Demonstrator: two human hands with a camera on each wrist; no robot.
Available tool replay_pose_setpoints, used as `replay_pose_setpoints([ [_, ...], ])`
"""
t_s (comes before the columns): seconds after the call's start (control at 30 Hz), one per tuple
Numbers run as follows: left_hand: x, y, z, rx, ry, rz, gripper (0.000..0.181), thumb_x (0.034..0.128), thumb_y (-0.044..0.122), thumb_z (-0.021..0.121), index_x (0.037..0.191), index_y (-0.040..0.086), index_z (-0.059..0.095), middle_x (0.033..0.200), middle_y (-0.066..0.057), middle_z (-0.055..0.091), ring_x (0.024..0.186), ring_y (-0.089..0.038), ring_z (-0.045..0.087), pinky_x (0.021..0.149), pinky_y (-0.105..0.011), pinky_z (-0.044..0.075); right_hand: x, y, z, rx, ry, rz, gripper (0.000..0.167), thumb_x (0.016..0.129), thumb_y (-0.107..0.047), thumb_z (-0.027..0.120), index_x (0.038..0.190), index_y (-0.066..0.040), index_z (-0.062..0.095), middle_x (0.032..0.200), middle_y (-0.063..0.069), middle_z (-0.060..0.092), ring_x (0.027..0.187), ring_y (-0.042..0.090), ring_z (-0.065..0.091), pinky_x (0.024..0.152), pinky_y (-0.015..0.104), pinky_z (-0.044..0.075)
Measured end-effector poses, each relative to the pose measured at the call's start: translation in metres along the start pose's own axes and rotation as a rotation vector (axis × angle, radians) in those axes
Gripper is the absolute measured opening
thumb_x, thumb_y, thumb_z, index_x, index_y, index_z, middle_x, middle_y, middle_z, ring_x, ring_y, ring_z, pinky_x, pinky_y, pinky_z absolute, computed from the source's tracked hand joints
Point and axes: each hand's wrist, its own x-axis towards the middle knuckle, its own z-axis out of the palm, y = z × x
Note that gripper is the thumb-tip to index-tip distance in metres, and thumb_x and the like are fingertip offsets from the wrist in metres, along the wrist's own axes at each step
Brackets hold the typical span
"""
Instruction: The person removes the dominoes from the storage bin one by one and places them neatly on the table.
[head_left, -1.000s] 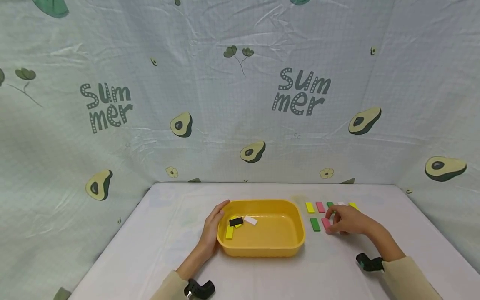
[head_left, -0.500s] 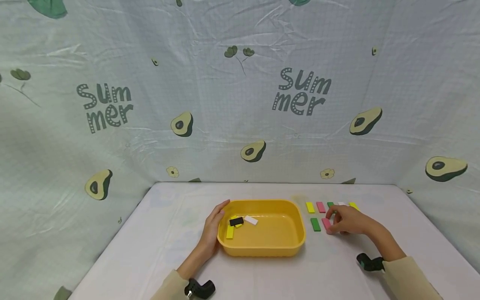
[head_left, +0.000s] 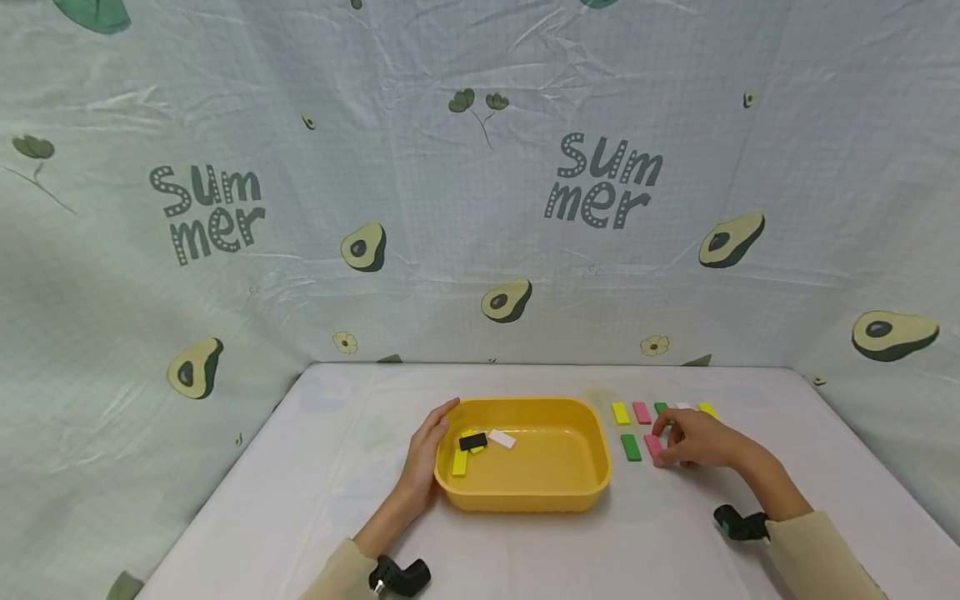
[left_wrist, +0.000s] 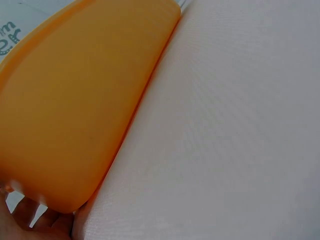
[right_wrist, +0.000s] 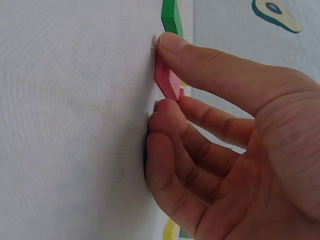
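My left hand (head_left: 423,454) holds the left side of a yellow plastic tub (head_left: 525,504), its fingers along the outer wall near the back corner. In the left wrist view the fingers (left_wrist: 37,220) are bent at the end of the tub (left_wrist: 75,100). On the right of the table, my right hand (head_left: 697,437) pinches a pink rectangular block (head_left: 653,447) lying flat. The right wrist view has the thumb on the near end of this pink block (right_wrist: 166,80) and the index finger at its far end; the other fingers are curled above the cloth.
Beside the pink block lies a green block (head_left: 631,448). Behind them runs a row with yellow (head_left: 621,414), pink (head_left: 642,413), green, white and yellow (head_left: 707,410) blocks, partly behind the right hand. Black (head_left: 473,442), white (head_left: 502,439) and yellow (head_left: 460,462) blocks lie inside the tub.
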Motion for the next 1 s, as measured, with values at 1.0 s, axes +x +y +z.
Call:
replay_pose_setpoints([
  [1.0,-0.0001,-0.003,-0.0011,-0.006,-0.003,0.0,0.048,0.1117,0.022,0.032,0.157,0.012,0.043,0.166,-0.01,0.037,0.155,-0.033,0.033,0.13,-0.054,0.021,-0.0068,-0.0015,-0.0015,-0.033,-0.01,-0.013,0.051,0.084,-0.027,0.084,0.122,-0.003,0.06,0.082,0.005,0.058,0.07,0.019,0.055,0.064,0.028,0.053],
])
